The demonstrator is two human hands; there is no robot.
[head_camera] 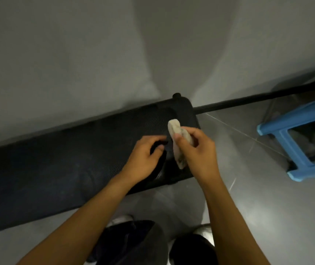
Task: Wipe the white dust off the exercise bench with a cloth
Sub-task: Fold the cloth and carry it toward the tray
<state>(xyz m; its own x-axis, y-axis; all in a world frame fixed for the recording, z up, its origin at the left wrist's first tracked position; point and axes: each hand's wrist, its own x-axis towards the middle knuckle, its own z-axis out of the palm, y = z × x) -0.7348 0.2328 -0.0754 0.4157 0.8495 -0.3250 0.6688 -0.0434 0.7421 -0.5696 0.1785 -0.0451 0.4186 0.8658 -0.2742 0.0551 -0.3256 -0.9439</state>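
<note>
Black ribbed padding covers the bench (pixel 57 169), which runs from 8 o'clock, where the frame cuts it off, to just past centre. Its rounded end lies toward 1 o'clock beside a grey wall (pixel 76 54). A faint pale haze marks the pad toward 8 o'clock, but the dim light makes it hard to judge.

Over the bench's end, at centre, a person's right hand (pixel 198 150) grips a folded off-white cloth (pixel 174 127) flecked with darker soil. Thumb and fingers clamp round its middle, so one end sticks up toward 12 o'clock and the other hangs toward 6. Whether the cloth touches the pad cannot be told.

Just beside it, at 9 o'clock, the left hand (pixel 143 159) curls its fingers round a dark strip (pixel 161 165) that blends into the pad; what it is cannot be made out.

A small knob (pixel 176 96) tops the bench's far edge, and a black bar (pixel 248 100) runs off toward 2 o'clock. A blue stool (pixel 294 118) stands on the grey floor (pixel 248 197) at 3 o'clock, clipped by the frame's edge. The person's dark-clad legs (pixel 133 243) show at 6 o'clock.
</note>
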